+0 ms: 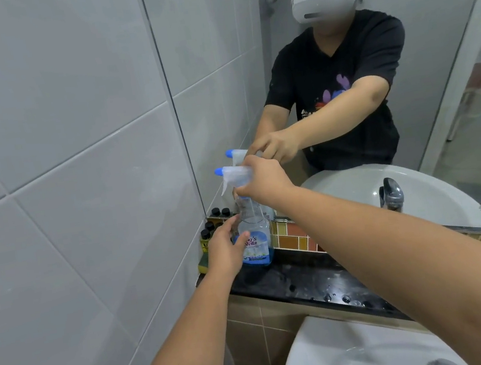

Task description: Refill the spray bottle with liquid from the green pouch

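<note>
A clear spray bottle (256, 235) with a blue label and a little blue liquid at its bottom stands on the dark stone ledge (302, 282) against the mirror. Its white trigger head (233, 175) has a blue nozzle pointing left. My right hand (261, 182) grips the trigger head from the right. My left hand (227, 249) rests against the left side of the bottle's body, fingers nearly straight. No green pouch is in view.
Small dark-capped bottles (209, 233) stand in the corner by the tiled wall (62, 176), left of the spray bottle. A white basin (365, 356) lies below the ledge. The mirror (343, 90) reflects me, the basin and the tap.
</note>
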`<state>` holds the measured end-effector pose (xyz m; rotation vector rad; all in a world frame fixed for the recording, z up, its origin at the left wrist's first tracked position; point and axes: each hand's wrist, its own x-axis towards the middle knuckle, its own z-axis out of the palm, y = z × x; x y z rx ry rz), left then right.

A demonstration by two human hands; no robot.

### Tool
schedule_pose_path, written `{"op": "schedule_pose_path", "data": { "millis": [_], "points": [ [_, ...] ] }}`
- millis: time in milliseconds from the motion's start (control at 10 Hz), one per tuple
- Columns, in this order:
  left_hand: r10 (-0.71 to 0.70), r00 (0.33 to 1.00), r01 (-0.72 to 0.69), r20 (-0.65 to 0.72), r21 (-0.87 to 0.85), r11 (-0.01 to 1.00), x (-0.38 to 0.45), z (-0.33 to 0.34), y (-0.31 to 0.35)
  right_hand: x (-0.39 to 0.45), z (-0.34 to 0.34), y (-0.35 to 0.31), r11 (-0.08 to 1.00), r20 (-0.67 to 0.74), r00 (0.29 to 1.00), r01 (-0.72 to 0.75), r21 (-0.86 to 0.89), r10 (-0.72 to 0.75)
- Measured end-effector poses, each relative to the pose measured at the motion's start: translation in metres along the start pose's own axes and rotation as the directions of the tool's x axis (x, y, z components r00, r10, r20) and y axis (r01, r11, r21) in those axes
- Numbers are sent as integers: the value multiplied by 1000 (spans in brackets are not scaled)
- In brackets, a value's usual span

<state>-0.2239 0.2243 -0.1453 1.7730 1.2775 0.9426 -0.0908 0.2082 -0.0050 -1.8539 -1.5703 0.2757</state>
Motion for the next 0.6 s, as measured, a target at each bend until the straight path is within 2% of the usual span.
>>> {"op": "schedule_pose_path", "data": {
  "millis": [400,500,600],
  "points": [
    [7,999,-2,-42,99,995,-11,0,6,-26,-29,10,997,62,998,-38,70,33],
    [55,996,-48,-67,97,994,-25,-7,10,-56,-58,6,992,4,998,-60,112,60],
    [149,979,-126,-136,168,978,-53,-6,12,-105,-93,15,966,-96,993,-38,257,65]
  ]
}}
